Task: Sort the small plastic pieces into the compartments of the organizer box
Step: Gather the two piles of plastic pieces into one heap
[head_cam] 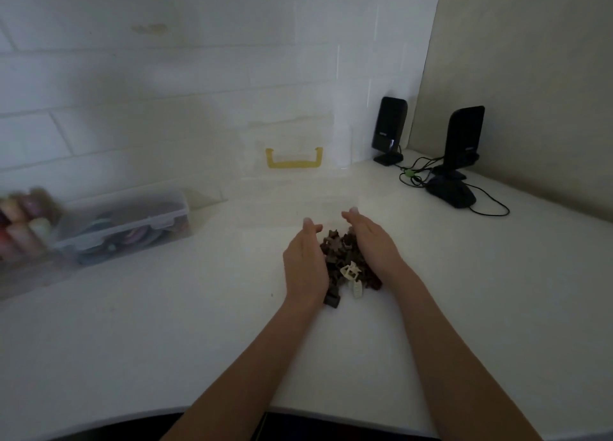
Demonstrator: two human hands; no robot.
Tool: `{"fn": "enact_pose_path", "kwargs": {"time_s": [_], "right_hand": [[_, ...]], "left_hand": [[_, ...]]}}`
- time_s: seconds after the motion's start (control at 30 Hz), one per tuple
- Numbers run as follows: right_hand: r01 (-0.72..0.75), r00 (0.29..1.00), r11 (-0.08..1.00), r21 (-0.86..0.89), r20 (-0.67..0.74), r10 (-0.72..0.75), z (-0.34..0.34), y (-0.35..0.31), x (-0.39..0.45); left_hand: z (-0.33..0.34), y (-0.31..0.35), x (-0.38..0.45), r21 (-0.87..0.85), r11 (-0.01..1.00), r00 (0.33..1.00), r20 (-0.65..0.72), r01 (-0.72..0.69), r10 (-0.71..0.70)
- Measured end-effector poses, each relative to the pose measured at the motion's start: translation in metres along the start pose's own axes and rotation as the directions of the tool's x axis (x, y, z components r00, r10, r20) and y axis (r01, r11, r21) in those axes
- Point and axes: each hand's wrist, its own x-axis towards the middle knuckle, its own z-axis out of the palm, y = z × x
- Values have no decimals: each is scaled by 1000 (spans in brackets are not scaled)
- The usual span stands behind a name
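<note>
A heap of small plastic pieces (343,258), mostly dark brown with a few cream ones, lies on the white table. My left hand (306,264) presses against the heap's left side, palm inward, fingers straight. My right hand (373,241) cups the right side the same way. Both hands flank the pile without gripping any piece. Just beyond the heap stands a clear organizer box (292,188), hard to make out against the table, its raised lid bearing a yellow handle (293,160). Its compartments are too faint to tell apart.
At the left sit a clear lidded container (132,228) holding coloured rolls and several blurred bottles (23,228). Two black speakers (389,130) (462,140), a dark mouse (451,191) and cables occupy the back right corner. The table's curved front edge (298,410) runs below my forearms.
</note>
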Motion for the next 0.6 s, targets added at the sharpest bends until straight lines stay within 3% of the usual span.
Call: {"fn": "enact_pose_path", "kwargs": {"time_s": [0.1, 0.3, 0.4, 0.5, 0.6], "right_hand": [[5, 996, 999, -45, 94, -1, 1, -4, -2], [3, 999, 997, 75, 45, -7, -9, -3, -13], [0, 1000, 998, 64, 24, -2, -14, -1, -18], [49, 999, 998, 39, 19, -50, -14, -3, -22], [74, 996, 996, 53, -53, -71, -18, -6, -25]], "left_hand": [[5, 2, -11, 9, 999, 999, 12, -33, 33], [21, 1, -12, 90, 991, 992, 85, -103, 96], [19, 4, -15, 61, 997, 990, 135, -56, 48], [9, 8, -14, -27, 1000, 995, 95, -10, 13], [-18, 5, -1, 58, 987, 986, -59, -151, 154]]}}
